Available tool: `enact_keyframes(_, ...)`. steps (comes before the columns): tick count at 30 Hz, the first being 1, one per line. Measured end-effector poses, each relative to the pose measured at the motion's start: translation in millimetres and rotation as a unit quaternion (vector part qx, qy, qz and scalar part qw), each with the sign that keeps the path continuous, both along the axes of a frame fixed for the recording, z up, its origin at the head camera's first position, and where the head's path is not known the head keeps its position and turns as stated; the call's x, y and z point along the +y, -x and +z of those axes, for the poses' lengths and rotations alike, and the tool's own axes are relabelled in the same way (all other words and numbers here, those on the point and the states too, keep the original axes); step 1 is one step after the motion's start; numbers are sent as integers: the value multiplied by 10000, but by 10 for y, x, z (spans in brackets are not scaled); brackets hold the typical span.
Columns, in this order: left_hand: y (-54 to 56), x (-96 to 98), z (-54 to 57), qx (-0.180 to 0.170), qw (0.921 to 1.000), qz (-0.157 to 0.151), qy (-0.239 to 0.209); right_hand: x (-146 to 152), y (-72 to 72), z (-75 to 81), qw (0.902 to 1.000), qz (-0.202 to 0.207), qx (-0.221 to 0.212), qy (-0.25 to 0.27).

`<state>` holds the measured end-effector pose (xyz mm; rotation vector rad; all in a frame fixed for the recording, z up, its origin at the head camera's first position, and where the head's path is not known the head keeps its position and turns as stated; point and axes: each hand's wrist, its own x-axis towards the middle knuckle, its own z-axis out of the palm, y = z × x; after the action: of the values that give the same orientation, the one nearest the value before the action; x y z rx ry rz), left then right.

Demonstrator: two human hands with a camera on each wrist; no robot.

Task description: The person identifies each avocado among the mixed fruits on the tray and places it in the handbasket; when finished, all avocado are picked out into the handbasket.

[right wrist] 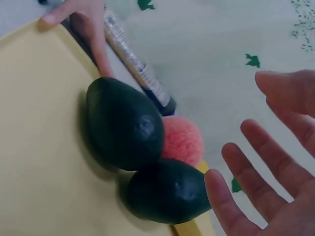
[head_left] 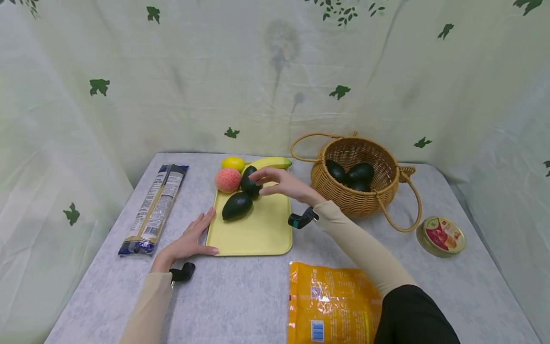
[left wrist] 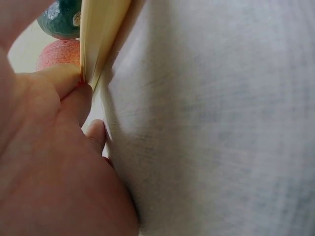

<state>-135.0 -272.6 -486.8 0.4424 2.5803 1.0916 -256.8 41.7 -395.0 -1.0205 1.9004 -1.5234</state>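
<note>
On the yellow tray (head_left: 262, 234) lie two dark green avocados, the nearer avocado (head_left: 237, 206) and a farther avocado (head_left: 250, 181). Behind them are a pink peach-like fruit (head_left: 227, 180), a lemon (head_left: 232, 163) and a banana (head_left: 271, 163). My left hand (head_left: 187, 242) rests along the tray's left edge, its fingers touching the side and its thumb at the near corner. Over the farther avocado hovers my right hand (head_left: 285, 184), fingers spread and loosely bent. The right wrist view shows nothing in that hand (right wrist: 275, 162).
A wicker basket (head_left: 356, 203) holding several avocados (head_left: 360, 173) stands right of the tray, its handles sticking out. At the right sits a round tin (head_left: 442, 235). An orange bag (head_left: 331, 306) lies in front, under the right forearm. A long blue-ended packet (head_left: 154, 210) is at the left.
</note>
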Motion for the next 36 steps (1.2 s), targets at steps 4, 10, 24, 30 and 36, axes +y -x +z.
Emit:
enact_keyframes(4,3,-2,-5,-27,10000,5,-20,-123,15,-88,9992,190,264,-249)
enact_keyframes(10,6,-4,0,-62,10000,8,-3,-319,3,-170,9971,318,464,-514)
enact_keyframes(24,8,12,1,-106,9999,72,42,-634,-24,-296,9668,415,1983,-1558)
enact_keyframes(30,-11,18,10,-125,9999,65,-6,-659,-70,-331,9353,525,2790,-2110)
enact_keyframes(36,-9,12,7,-105,9999,35,-38,-665,-134,-403,9414,575,2474,-2219)
